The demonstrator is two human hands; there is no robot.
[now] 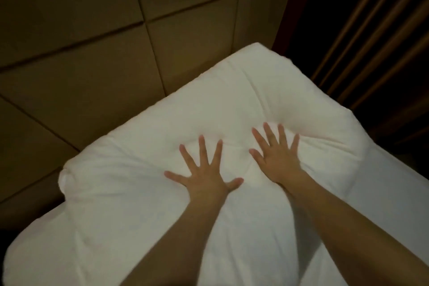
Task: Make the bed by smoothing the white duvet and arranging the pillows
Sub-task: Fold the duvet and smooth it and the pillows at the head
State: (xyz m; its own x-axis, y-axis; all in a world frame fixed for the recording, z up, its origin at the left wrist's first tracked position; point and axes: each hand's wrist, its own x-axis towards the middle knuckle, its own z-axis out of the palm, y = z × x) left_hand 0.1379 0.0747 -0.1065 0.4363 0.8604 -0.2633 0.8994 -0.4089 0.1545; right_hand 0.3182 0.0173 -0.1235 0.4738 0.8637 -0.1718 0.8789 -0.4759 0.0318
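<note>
No writing, label, brand, number or sign could be read anywhere in the view.
</note>
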